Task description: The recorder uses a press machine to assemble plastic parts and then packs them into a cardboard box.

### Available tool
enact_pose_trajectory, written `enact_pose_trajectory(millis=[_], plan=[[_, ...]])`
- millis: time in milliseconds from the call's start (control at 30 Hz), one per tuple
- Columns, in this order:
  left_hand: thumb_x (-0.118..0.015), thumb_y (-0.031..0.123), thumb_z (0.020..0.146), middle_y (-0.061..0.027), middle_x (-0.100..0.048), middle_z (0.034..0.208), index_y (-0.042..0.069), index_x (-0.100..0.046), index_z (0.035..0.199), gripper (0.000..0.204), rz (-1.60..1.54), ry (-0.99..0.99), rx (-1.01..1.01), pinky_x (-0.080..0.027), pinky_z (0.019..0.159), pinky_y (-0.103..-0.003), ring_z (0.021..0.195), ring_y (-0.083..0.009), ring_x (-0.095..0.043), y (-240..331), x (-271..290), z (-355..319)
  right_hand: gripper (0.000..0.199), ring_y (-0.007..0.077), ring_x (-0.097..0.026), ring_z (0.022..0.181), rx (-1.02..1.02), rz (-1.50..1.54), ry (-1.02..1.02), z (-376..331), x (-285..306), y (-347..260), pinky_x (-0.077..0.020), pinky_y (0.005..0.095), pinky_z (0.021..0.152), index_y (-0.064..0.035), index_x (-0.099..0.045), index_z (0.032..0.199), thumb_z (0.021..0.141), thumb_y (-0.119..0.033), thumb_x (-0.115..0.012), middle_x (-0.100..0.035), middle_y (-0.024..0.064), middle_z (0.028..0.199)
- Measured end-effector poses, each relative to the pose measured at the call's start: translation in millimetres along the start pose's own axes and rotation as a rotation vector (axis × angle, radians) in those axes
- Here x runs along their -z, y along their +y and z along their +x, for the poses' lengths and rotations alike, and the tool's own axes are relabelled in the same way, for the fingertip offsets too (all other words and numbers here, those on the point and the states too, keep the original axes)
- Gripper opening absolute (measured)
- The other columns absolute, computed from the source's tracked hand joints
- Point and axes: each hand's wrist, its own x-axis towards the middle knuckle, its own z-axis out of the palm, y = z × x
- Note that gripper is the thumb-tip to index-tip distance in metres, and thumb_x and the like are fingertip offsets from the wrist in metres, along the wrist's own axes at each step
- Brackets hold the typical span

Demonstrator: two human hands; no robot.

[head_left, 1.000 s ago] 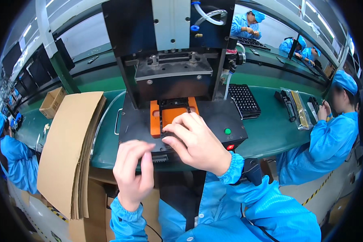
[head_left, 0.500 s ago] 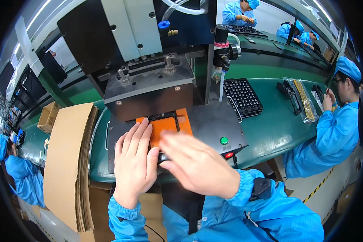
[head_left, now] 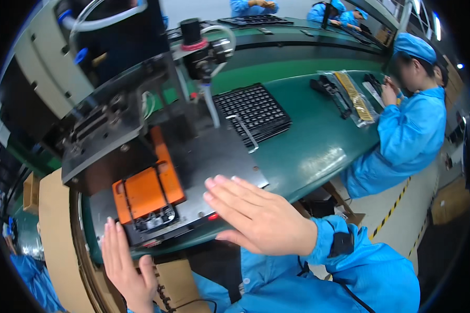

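My right hand [head_left: 263, 219] is spread with nothing in it, over the front right of the dark machine base [head_left: 209, 156]. It covers the spot where the green button was seen; I cannot tell whether it touches. Fingers stretched, my left hand [head_left: 126, 268] is empty at the base's front left edge. Between and beyond the hands lies an orange fixture plate [head_left: 141, 193], with a thin black frame-like part [head_left: 162, 216] along its front and sides. Behind the plate stands the press's heavy dark block [head_left: 112, 156]. A red lit switch [head_left: 212, 216] shows beside my right fingertips.
A stack of black gridded trays [head_left: 256, 112] lies on the green bench [head_left: 308, 151], right of the machine. Farther right are black parts and a bagged yellow strip [head_left: 352, 96], near a seated co-worker [head_left: 402, 125]. Cardboard sheets [head_left: 55, 224] stand at the left.
Both hands have come off the orange fixture: the left toward me, the right toward the base's front right. The view has swung right, and the fixture's front with the black part is uncovered.
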Motion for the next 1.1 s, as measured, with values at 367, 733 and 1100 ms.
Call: enact_pose_trajectory(millis=[367,733,1100], plan=[[-0.033,0.030,0.103,-0.0212,-0.049,0.142,-0.005,-0.049,0.135,0.050,0.060,0.382,0.081,-0.024,0.114,-0.052,0.134,-0.0379,-0.042,-5,-57,-10,0.012,0.0312,-0.063,0.086,-0.101,-0.008,0.083,7,18,192,-0.0527,0.0392,0.077,-0.0036,-0.070,0.095,0.086,-0.011,-0.067,-0.064,0.0120,0.090],[-0.033,0.025,0.103,-0.0196,-0.050,0.142,-0.004,-0.050,0.134,0.046,0.069,0.415,0.064,-0.024,0.114,-0.050,0.134,-0.0349,-0.044,-13,-63,-12,0.013,0.0267,-0.063,0.091,-0.038,-0.048,-0.002,37,-15,181,-0.0531,0.0385,0.080,-0.0085,-0.073,0.092,0.088,-0.018,-0.065,-0.062,0.0065,0.093],[-0.037,0.027,0.105,-0.0198,-0.062,0.121,-0.003,-0.063,0.118,0.041,0.113,0.595,-0.047,-0.044,0.091,-0.046,0.106,-0.0357,-0.058,14,-51,11,0.013,0.0230,-0.069,0.081,-0.257,0.386,-0.181,63,7,206,-0.0538,0.0329,0.075,-0.0033,-0.072,0.091,0.083,-0.013,-0.069,-0.072,0.0121,0.085]])
